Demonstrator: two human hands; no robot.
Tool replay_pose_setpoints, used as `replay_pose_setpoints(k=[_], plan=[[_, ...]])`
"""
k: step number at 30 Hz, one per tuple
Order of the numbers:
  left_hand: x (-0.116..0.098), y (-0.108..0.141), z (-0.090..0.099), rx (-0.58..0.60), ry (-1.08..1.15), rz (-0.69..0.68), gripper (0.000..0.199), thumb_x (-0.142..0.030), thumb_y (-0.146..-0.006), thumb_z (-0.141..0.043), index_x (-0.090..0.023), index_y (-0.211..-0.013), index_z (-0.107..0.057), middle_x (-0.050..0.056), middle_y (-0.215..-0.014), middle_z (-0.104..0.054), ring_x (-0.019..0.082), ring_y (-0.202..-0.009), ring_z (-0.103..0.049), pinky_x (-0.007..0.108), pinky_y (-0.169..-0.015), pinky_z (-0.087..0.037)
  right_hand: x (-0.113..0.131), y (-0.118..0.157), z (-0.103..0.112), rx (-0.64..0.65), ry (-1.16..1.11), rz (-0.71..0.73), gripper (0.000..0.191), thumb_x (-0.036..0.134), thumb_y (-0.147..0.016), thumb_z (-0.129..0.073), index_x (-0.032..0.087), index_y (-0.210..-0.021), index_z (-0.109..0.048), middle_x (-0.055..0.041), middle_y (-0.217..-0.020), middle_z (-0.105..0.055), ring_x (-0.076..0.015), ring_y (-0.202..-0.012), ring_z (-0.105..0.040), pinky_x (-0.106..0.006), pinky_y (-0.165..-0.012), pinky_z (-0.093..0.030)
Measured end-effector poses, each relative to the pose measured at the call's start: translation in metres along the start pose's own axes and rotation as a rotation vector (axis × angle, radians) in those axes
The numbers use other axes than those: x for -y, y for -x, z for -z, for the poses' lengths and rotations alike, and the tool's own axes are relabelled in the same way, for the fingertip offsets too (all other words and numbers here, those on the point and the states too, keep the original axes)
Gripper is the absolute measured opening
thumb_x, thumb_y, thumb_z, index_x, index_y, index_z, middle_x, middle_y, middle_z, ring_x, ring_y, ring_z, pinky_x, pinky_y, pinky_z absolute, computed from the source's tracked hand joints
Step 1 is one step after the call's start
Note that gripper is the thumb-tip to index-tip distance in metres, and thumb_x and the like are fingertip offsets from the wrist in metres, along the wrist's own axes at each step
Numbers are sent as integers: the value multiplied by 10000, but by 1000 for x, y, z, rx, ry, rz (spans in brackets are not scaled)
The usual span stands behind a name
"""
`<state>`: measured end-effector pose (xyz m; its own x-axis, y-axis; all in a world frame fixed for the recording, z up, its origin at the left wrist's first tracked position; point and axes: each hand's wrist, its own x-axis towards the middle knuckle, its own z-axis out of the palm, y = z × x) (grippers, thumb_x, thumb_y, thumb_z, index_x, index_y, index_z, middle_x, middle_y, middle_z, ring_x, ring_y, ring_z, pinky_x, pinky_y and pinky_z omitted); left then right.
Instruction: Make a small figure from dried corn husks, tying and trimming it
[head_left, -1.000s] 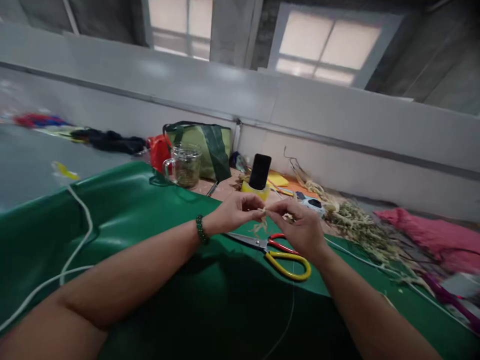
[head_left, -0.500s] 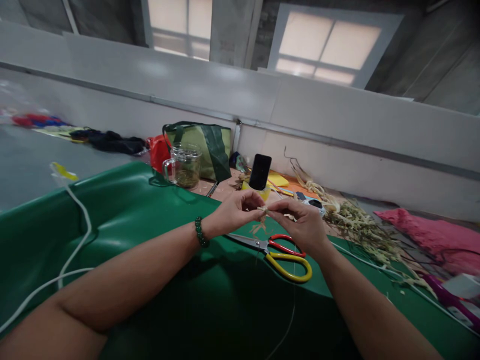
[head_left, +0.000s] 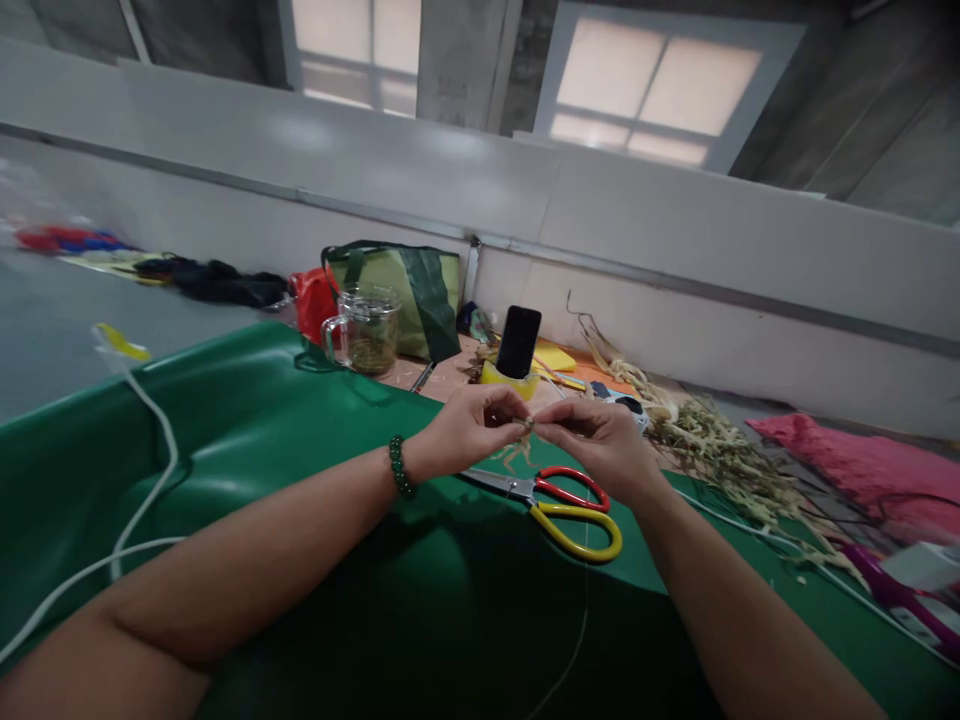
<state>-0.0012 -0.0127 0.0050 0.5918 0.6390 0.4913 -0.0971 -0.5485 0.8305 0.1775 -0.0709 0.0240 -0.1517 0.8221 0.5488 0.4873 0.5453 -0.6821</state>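
Observation:
Fingertip to fingertip, my left hand [head_left: 480,428] and my right hand [head_left: 600,440] pinch a small piece of pale dried plant fibre [head_left: 517,455]. Thin strands of it dangle below the fingers; the pinched part is mostly hidden. A green bead bracelet [head_left: 400,467] circles my left wrist. Just under the hands, scissors [head_left: 574,510] with one red and one yellow handle lie on the green sheet [head_left: 300,430], blades pointing left. A fine thread [head_left: 586,610] runs down past the handles.
Behind my hands a phone [head_left: 518,342] leans in a yellow holder [head_left: 499,376]. A glass mug [head_left: 373,340] stands before a green bag [head_left: 420,290]. Dried fibre [head_left: 712,440] is heaped at right, near pink cloth [head_left: 855,470]. A white cable [head_left: 161,440] crosses the left side.
Both hands keep the pinch in nearly the same place. The fingers and the fibre between them have shifted slightly, and the dangling strands hang differently. The whole view has moved a little.

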Motion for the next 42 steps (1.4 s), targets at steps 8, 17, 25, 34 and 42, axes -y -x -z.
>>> replay_pose_setpoints(k=[8,17,25,34,42], plan=[[3,-1,4,40,149,44,207,-253,-751,-703,-130,-854,-571,26,-724,-661,104,-658,-636,216,-633,-538,4,2,4,-72,137,200,54,222,-783,-667,194,-786,-712,-43,-762,-729,-158,-701,-665,-290,-657,-562],[-2,1,-1,39,148,39,161,-200,-726,-710,-115,-784,-586,18,-725,-629,86,-641,-604,196,-617,-510,4,3,-2,-4,121,85,85,209,-757,-640,185,-685,-677,-25,-687,-711,-144,-633,-651,-265,-612,-553],[0,-1,1,87,243,96,226,-217,-688,-767,-111,-799,-601,16,-735,-632,89,-642,-611,217,-637,-531,3,3,-3,6,74,79,78,218,-753,-635,183,-694,-672,-27,-688,-703,-149,-644,-647,-271,-613,-531],[1,-3,7,134,339,224,273,-266,-703,-772,-123,-840,-583,5,-749,-636,90,-657,-614,218,-628,-531,0,3,-4,-47,110,126,83,244,-776,-640,197,-717,-673,-27,-725,-706,-156,-681,-643,-297,-672,-525],[2,-6,11,111,227,157,178,-250,-774,-690,-126,-870,-606,7,-746,-621,80,-636,-571,207,-610,-489,0,-1,-6,23,-52,-86,209,336,-753,-654,199,-654,-530,23,-599,-564,-105,-548,-520,-239,-518,-438]])
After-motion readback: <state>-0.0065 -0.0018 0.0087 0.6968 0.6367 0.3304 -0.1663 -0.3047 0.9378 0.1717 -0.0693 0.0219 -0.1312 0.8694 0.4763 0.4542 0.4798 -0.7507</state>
